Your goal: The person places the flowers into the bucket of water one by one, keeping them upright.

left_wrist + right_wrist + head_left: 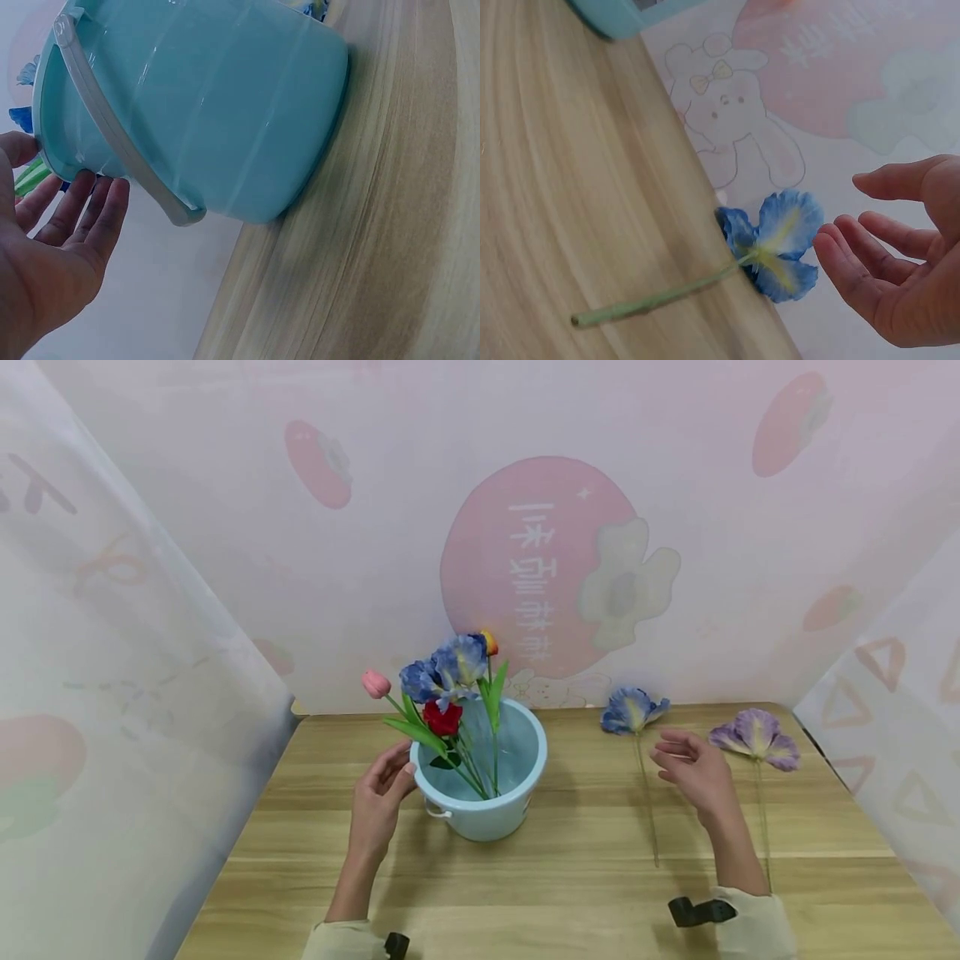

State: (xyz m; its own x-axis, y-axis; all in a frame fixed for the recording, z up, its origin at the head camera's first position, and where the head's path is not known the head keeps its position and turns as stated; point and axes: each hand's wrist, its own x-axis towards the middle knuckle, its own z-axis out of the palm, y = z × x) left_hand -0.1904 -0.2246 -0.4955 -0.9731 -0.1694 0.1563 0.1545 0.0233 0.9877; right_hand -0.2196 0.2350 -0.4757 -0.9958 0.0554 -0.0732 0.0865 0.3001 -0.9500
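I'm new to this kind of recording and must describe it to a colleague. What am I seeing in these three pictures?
There is no machine here: a person is working bare-handed. The wide picture is taken from the person's head, looking forward and down; the two close ones are taken from the left and right wrists, so they look tilted. The left hand holds the rim of a light blue bucket, where several flowers stand. The right hand holds nothing; it is close to a loose blue flower on the wooden table. A purple flower lies farther right.
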